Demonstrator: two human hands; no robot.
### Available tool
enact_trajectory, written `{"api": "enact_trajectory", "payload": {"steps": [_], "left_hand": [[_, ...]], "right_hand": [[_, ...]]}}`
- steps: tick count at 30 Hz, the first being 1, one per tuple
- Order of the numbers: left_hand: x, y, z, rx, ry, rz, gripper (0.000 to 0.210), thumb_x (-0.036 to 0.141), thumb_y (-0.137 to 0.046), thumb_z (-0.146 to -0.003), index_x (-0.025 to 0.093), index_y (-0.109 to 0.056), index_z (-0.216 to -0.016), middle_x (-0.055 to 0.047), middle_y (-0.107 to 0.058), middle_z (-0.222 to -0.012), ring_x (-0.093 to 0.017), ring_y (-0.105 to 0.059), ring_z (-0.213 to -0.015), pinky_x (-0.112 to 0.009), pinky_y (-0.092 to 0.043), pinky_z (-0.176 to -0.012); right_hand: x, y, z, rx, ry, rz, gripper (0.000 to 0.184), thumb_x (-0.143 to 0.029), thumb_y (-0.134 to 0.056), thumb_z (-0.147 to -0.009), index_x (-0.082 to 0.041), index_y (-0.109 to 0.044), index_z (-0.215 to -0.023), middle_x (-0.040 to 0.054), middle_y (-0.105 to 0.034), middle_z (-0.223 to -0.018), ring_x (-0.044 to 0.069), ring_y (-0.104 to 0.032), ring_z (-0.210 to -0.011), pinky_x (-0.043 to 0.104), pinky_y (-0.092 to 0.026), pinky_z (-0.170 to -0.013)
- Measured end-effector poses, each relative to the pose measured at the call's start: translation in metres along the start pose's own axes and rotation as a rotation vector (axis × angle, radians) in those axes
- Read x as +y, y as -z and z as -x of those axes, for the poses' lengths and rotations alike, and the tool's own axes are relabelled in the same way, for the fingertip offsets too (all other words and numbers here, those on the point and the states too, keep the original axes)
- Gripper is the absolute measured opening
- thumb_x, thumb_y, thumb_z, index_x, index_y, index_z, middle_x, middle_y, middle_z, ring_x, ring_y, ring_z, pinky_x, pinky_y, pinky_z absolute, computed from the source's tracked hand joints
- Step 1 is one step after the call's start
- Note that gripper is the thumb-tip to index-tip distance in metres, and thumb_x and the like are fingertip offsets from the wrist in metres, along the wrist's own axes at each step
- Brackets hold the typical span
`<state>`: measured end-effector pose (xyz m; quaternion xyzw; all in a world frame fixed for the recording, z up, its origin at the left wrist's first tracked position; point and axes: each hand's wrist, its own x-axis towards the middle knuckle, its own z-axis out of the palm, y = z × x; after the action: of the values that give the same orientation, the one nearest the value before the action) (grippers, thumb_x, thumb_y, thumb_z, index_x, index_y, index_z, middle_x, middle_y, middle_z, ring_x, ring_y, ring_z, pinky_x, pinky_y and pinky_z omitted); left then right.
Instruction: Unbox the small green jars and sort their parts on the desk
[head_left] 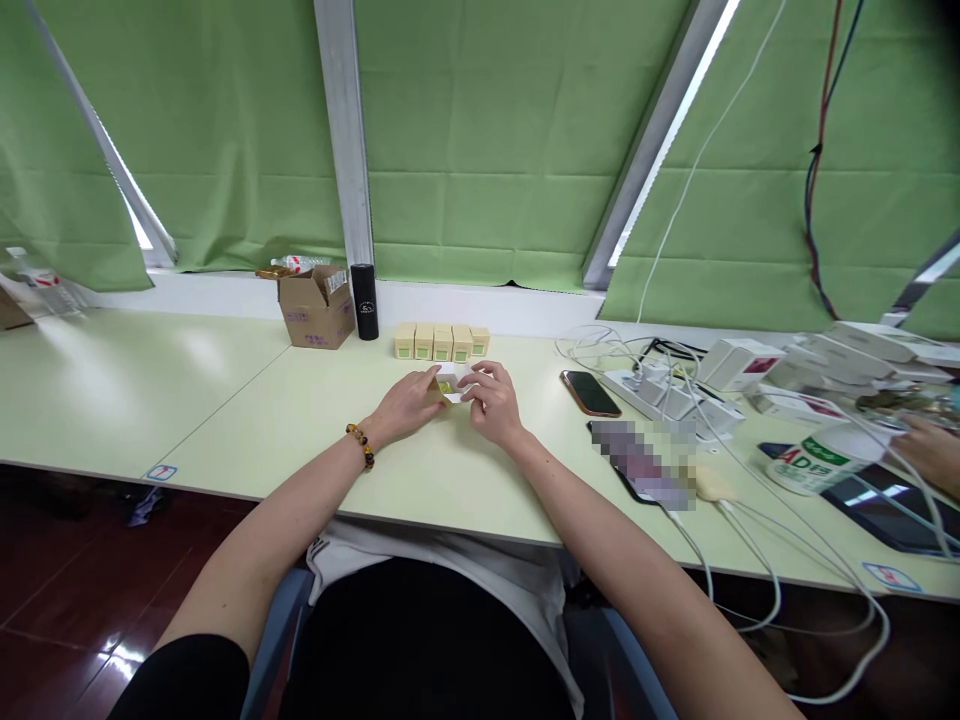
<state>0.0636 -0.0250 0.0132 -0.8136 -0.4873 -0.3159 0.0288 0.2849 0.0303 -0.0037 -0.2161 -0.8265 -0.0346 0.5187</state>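
Observation:
A small cardboard box [448,383] with raised white flaps is held just above the table, its top open and something yellowish inside. My left hand [409,405] grips its left side, thumb and fingers closed around it; a beaded bracelet [360,446] circles that wrist. On the box's right side, my right hand [491,400] has bent fingers at a white flap, and they look closed on it. Just beyond, several small cream boxes [442,343] with green labels stand in a row. What lies deep in the held box is too small to make out.
An open brown carton [316,308] and a black cylinder [365,302] stand at the back left. On the right lie a phone [591,393], a power strip [667,400], loose white cables, a white bottle [825,458] and a tablet [892,505]. Another person's hand [930,450] shows at the right edge.

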Motion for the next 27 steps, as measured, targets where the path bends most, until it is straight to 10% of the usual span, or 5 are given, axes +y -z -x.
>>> {"api": "enact_trajectory", "payload": {"steps": [9, 19, 27], "left_hand": [[0.003, -0.004, 0.001, 0.028, -0.114, -0.072, 0.073, 0.041, -0.067, -0.098, 0.021, -0.036, -0.161, -0.017, -0.068, -0.128, -0.034, -0.063, -0.117, -0.045, -0.055, -0.092], [0.01, -0.001, 0.002, -0.005, -0.254, -0.232, 0.074, 0.032, -0.067, -0.099, 0.026, -0.03, -0.163, -0.014, -0.066, -0.12, -0.03, -0.061, -0.112, -0.04, -0.057, -0.086], [0.012, 0.001, 0.002, 0.001, -0.23, -0.273, 0.07, 0.032, -0.067, -0.1, 0.027, -0.031, -0.16, -0.013, -0.065, -0.119, -0.029, -0.061, -0.112, -0.038, -0.057, -0.083]], "right_hand": [[-0.017, 0.004, -0.007, 0.089, -0.347, 0.059, 0.016, -0.024, -0.064, -0.091, -0.026, -0.073, -0.078, 0.0076, -0.077, -0.084, 0.033, -0.054, -0.1, 0.05, -0.051, -0.087], [-0.025, -0.005, -0.004, -0.114, -0.429, 0.148, 0.011, -0.022, -0.072, -0.081, -0.025, -0.075, -0.071, 0.0127, -0.069, -0.112, 0.037, -0.047, -0.122, 0.06, -0.047, -0.104], [-0.017, -0.009, -0.004, -0.016, -0.55, -0.052, 0.011, -0.023, -0.065, -0.082, -0.026, -0.065, -0.071, 0.0111, -0.07, -0.106, 0.033, -0.053, -0.121, 0.053, -0.051, -0.106]]}}
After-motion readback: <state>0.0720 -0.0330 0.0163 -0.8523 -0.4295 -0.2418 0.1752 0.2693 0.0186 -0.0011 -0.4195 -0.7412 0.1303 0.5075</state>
